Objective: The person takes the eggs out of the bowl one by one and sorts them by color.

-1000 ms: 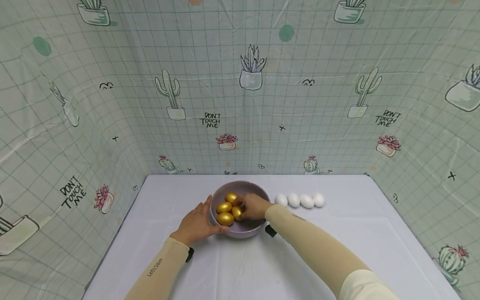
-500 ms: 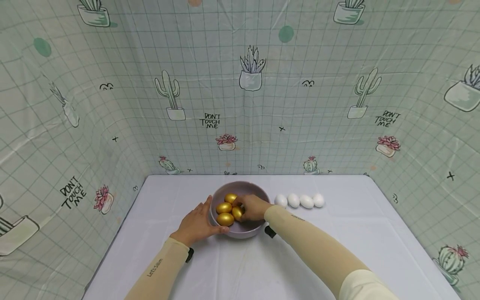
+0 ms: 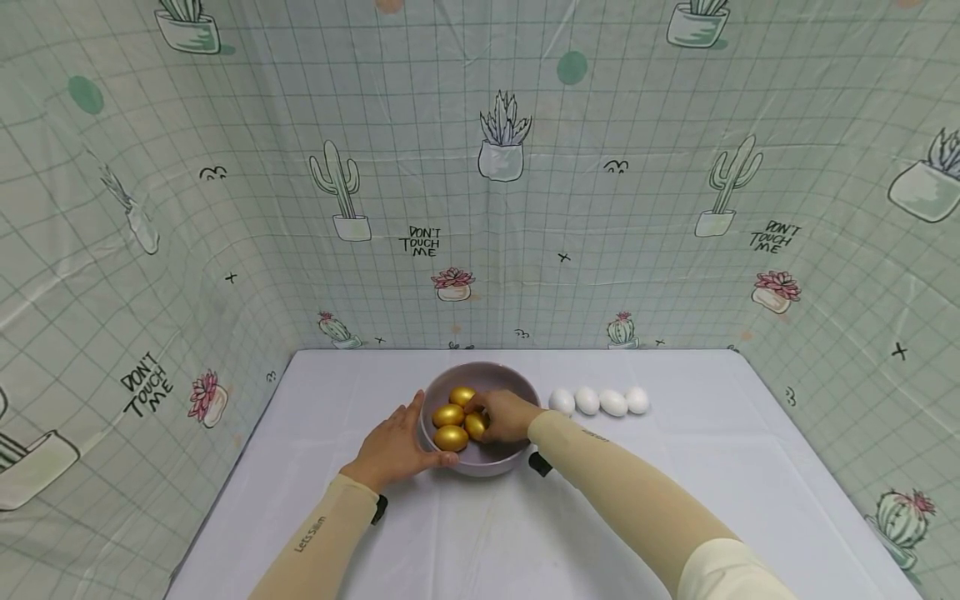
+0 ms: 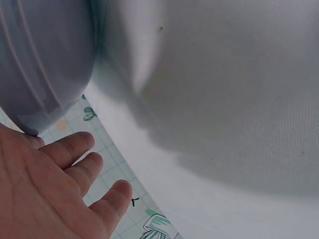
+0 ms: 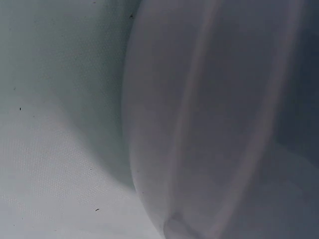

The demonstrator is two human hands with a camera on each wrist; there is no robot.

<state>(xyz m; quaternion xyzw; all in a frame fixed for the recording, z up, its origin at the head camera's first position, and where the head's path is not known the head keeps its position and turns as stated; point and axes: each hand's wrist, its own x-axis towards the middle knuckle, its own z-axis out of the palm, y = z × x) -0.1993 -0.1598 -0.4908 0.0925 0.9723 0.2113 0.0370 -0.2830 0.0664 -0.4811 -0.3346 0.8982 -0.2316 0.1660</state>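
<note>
A mauve bowl (image 3: 483, 470) stands upright on the table with several golden eggs (image 3: 451, 438) in its left part. Inside it, the fingers of my right hand (image 3: 508, 416) pinch the rightmost golden egg (image 3: 475, 426). At the bowl's left side, my left hand (image 3: 393, 446) touches the rim with its thumb and forefinger spread apart. Beside the bowl's outer wall (image 4: 50, 59), the left wrist view shows the other left fingers (image 4: 84, 172) extended and loose. Only the bowl's outside (image 5: 189, 99) and cloth appear in the right wrist view; the right fingers are hidden there.
Several white eggs (image 3: 587, 401) lie in a row just right of the bowl, close to my right forearm. A white cloth covers the table (image 3: 690, 467). Around the back and sides hangs a curtain (image 3: 525, 217) printed with cacti and a grid.
Almost nothing differs. The pinched golden egg and my right fingertips have shifted very slightly; the left hand and bowl stay in place.
</note>
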